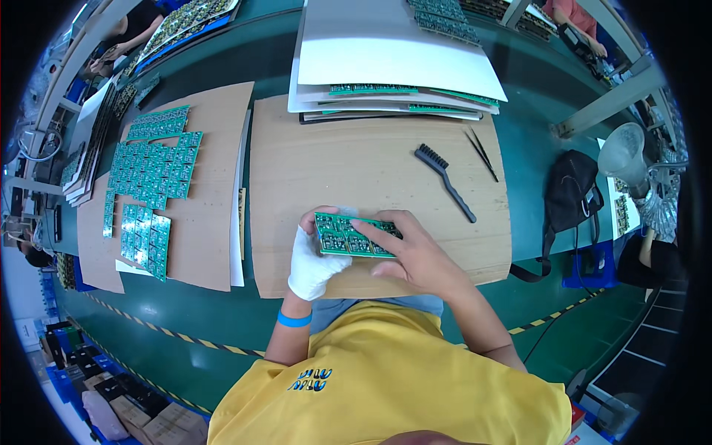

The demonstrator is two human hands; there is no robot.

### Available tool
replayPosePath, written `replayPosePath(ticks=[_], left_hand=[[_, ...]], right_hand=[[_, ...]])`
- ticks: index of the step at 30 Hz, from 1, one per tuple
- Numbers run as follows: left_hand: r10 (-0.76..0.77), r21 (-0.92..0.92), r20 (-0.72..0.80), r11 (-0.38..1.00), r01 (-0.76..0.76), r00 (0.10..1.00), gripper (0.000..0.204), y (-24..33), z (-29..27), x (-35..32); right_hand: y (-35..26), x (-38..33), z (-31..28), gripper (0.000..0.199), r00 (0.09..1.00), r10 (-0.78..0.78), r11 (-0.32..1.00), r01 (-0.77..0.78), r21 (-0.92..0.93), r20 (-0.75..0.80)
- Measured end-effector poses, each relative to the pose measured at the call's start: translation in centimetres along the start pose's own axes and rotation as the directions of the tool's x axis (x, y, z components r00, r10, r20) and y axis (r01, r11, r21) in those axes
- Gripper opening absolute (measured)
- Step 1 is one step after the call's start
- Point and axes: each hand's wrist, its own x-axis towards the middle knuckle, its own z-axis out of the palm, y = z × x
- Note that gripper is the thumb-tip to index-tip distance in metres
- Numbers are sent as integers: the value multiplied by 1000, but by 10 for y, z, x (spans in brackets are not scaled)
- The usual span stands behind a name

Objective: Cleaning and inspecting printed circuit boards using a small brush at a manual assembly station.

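Your left hand, in a white glove, supports a green circuit board panel from below and at its left edge; your bare right hand lies across the panel's right end, fingers closed over the top face. You hold the panel just above the near edge of the brown cardboard sheet on the green bench. Judge the panel as light, thin, stiff and fragile: grip it by the bare edges, not by the small components on its face.

Further out on the cardboard, to the right, lie a black brush and black tweezers, near each other but apart. To the left, a second cardboard sheet carries rows of green boards laid flat. At the far edge sits a stack of white sheets with green boards showing between the layers. A black bag rests at the right
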Motion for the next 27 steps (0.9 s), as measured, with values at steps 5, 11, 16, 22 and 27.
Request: replayPosePath(ticks=[5, 11, 16, 22, 27], left_hand=[[59, -255, 51, 966, -44, 997, 60, 1, 8, 4], [-8, 49, -14, 999, 9, 1000, 33, 8, -1, -9], [225, 329, -193, 932, -153, 955, 25, 40, -30, -46], [812, 893, -417, 450, 17, 408, 38, 101, -151, -72], [777, 812, -458, 169, 559, 431, 66, 123, -219, -79]], right_hand=[[27, 24, -56, 58, 979, -77, 919, -5, -394, -191], [112, 94, -203, 48, 904, -117, 748, -191, -635, -411], [160, 132, -237, 46, 963, -26, 601, -198, -774, -267], [183, 158, -253, 48, 966, 31, 727, -198, -658, -256], [189, 166, -238, 49, 927, -11, 724, -252, -642, -376]])
